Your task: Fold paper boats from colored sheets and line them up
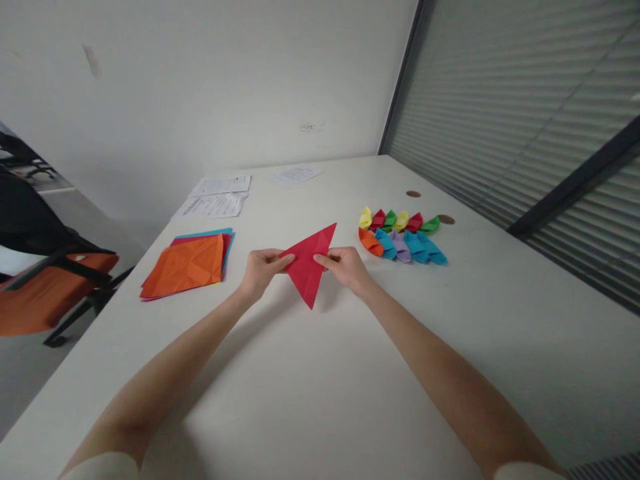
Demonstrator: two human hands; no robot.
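Note:
A red sheet of origami paper (309, 264), folded into a triangular shape, is held up over the white table between both hands. My left hand (263, 268) pinches its left corner, thumb on top. On the right side, my right hand (347, 265) grips the paper near its edge, its thumb pressed on the red face. One point of the paper aims down toward me and another up to the right. Fingers behind the sheet are mostly hidden.
Left on the table (310, 387) lies a stack of coloured paper squares (190, 262), orange on top. Folded paper pieces (400, 245) in several colours form two rows at right. Printed sheets (217, 195) lie farther back. An orange chair (55, 287) stands beyond the left edge.

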